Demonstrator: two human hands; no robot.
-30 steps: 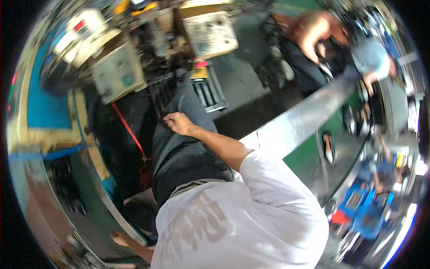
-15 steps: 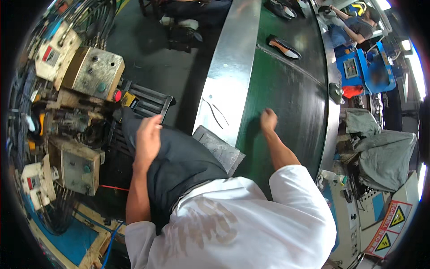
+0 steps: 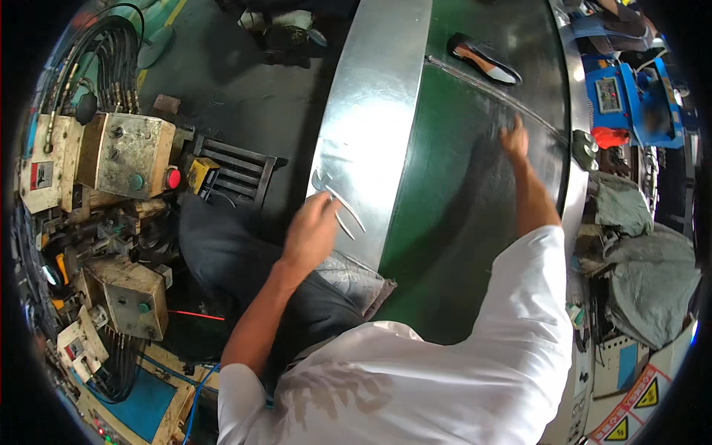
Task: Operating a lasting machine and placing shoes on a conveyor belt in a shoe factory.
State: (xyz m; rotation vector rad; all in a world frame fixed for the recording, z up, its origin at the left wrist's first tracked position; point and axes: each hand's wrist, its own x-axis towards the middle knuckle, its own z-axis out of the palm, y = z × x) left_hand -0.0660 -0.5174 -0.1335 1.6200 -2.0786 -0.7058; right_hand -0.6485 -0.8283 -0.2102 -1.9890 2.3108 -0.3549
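My left hand [image 3: 310, 233] is at the metal edge of the belt, its fingers loosely bent and apart. Its fingertips are right beside a pair of pliers [image 3: 345, 210], which lies on the metal with its handles spread; whether they touch is hard to tell. My right hand [image 3: 515, 139] reaches out over the green conveyor belt [image 3: 445, 163], fingers apart and nothing in them. Beyond it, a black shoe [image 3: 483, 59] with a tan and white inside lies on the belt, a short gap from my fingers.
A grey cloth-like pad [image 3: 352, 278] lies on the metal edge by my lap. Worn control boxes [image 3: 132, 154] with buttons and hoses stand at left, near a dark slatted rack [image 3: 233, 174]. Across the belt are a blue machine [image 3: 619, 100], covered equipment [image 3: 653, 285] and another person [image 3: 612, 30].
My left hand has come from over my leg to the pliers. My right hand has stretched farther out and right, toward the shoe. The whole view has shifted.
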